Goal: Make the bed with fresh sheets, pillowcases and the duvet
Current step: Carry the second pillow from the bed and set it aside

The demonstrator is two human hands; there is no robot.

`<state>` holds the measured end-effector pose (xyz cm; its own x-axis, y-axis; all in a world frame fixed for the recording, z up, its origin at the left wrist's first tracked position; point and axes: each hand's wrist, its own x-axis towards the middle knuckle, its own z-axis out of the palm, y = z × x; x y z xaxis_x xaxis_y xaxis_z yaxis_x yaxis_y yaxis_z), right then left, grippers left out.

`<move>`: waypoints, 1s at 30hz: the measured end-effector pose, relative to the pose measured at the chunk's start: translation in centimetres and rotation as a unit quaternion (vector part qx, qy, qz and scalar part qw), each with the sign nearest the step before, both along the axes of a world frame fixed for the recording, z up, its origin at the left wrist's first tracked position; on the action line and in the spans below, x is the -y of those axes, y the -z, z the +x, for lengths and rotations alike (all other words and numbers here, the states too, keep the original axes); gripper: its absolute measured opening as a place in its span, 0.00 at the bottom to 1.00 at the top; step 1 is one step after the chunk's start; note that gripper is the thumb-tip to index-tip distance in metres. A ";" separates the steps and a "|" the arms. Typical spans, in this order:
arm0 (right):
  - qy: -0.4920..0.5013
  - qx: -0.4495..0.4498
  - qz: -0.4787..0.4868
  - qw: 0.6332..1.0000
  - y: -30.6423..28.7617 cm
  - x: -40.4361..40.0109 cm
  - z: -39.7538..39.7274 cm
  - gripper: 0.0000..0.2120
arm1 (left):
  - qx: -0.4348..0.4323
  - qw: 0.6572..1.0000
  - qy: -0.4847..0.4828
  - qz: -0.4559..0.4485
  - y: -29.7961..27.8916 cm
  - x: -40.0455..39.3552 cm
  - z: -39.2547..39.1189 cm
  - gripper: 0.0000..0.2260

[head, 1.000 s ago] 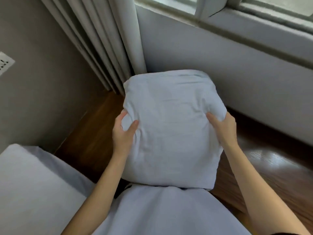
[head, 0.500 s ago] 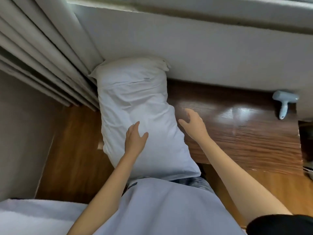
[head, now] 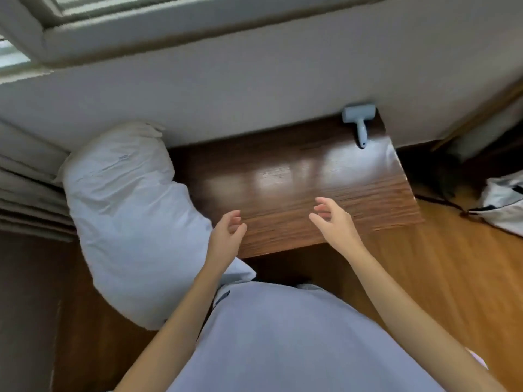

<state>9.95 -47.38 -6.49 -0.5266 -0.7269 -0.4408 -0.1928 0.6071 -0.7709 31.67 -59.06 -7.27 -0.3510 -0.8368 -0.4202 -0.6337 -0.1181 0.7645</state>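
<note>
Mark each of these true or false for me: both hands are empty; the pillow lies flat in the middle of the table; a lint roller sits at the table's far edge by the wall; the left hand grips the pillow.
1. Both hands are empty: true. The left hand and right hand hold nothing.
2. The pillow lies flat mid-table: false. It droops over the left end of the table, beside the curtain.
3. The lint roller sits by the wall: true.
4. The left hand grips the pillow: false. Its fingers are relaxed.

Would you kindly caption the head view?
Both hands, left and right, hover empty over a wooden desk; pillow alongside.
</note>
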 end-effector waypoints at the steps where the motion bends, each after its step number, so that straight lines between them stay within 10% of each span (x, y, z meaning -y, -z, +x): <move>1: 0.037 0.009 -0.007 0.999 -0.3 -2.7 -2.0 0.19 | -0.005 1.000 0.021 0.004 -0.4 -1.3 -2.5 0.15; 20: 0.654 0.077 -0.069 0.749 2.1 -37.6 -24.6 0.08 | -0.055 0.887 0.452 0.074 -1.8 -23.4 -50.6 0.09; 30: 0.774 0.023 -0.078 0.628 -1.2 -49.6 -38.9 0.08 | -0.041 0.716 0.691 0.090 -3.1 -39.8 -76.2 0.07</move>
<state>-28.99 2.18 -5.30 -0.6455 0.6037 -0.4678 0.5594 -0.0433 -0.8278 -44.55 -19.26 -4.12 -0.8214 0.3980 -0.4085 -0.1952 0.4768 0.8571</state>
